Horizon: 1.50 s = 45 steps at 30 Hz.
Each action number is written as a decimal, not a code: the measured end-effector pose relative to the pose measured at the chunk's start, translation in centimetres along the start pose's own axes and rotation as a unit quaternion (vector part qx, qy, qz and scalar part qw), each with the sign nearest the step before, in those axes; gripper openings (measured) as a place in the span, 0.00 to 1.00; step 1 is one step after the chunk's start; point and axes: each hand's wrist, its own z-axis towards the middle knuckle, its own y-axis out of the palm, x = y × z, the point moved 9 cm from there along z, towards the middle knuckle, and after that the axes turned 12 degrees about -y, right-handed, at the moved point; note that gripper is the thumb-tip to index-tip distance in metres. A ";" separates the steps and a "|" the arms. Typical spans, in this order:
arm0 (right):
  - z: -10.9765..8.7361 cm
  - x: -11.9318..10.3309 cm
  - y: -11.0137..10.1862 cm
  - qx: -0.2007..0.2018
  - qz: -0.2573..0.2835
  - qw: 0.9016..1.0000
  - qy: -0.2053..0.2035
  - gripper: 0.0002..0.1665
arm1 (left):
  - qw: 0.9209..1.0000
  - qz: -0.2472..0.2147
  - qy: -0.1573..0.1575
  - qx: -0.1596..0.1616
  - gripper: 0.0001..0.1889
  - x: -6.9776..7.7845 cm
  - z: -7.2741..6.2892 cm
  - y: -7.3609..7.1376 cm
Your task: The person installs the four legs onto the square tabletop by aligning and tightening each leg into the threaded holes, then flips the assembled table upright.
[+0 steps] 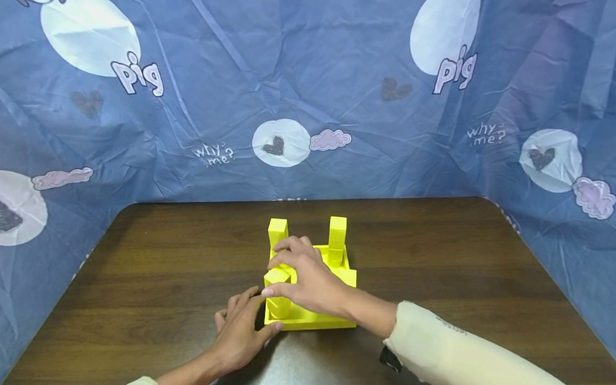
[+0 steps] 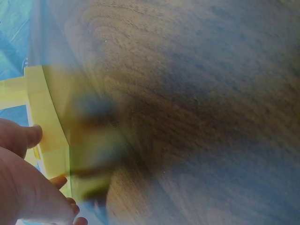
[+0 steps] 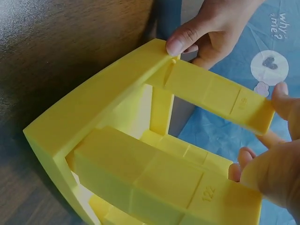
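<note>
A yellow low-walled square tray [image 1: 314, 322] sits on the table, with a yellow post at each corner. My right hand [image 1: 312, 279] pinches the top of the near-left post [image 1: 280, 305] between thumb and fingers. In the right wrist view, that segmented post [image 3: 211, 91] stands in the tray's corner. My left hand [image 1: 241, 334] grips the same corner, its thumb on the front wall and its fingers along the left side. The thumb shows on the tray wall [image 2: 54, 136] in the left wrist view. Part of the tray's inside lies hidden behind my right hand.
Two posts rise at the back, a left one [image 1: 278, 226] and a right one [image 1: 337, 236]. The near-right post [image 1: 346, 276] is partly covered by my wrist. Around the tray spreads the brown wooden table [image 1: 173, 272], backed by a blue printed cloth [image 1: 230, 79].
</note>
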 end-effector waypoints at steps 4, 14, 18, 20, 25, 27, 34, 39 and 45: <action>0.2 0.2 0.2 0.015 0.000 1.000 0.011 0.24 | 1.000 0.001 0.004 0.003 0.30 0.1 0.0 -0.1; 0.7 0.0 0.6 -0.029 -0.077 0.996 0.036 0.30 | 1.000 -0.006 0.008 -0.002 0.33 0.2 0.0 0.0; 0.8 -0.6 0.0 -0.075 -0.076 0.994 0.009 0.32 | 1.000 -0.007 0.007 0.000 0.29 0.1 0.0 0.0; 0.7 -0.8 -0.3 -0.095 -0.067 0.993 -0.006 0.31 | 1.000 -0.006 0.006 0.002 0.27 0.1 0.0 0.0; 0.7 -0.5 -0.9 -0.095 -0.052 0.994 -0.015 0.22 | 1.000 -0.009 0.000 0.001 0.25 -0.1 0.0 0.0; 0.7 -0.2 -0.9 -0.078 -0.048 0.996 -0.012 0.18 | 1.000 -0.009 -0.001 0.000 0.25 -0.1 0.0 0.0; 0.6 0.2 -0.1 -0.032 -0.036 0.999 0.006 0.27 | 1.000 -0.005 0.003 0.000 0.25 0.1 -0.1 0.1; 0.6 0.2 0.0 -0.038 -0.053 0.998 0.017 0.29 | 1.000 0.000 0.002 0.001 0.26 0.1 -0.1 -0.1; 0.7 -0.1 -0.1 -0.079 -0.045 0.996 0.013 0.32 | 1.000 0.001 0.001 -0.001 0.26 0.1 -0.2 -0.1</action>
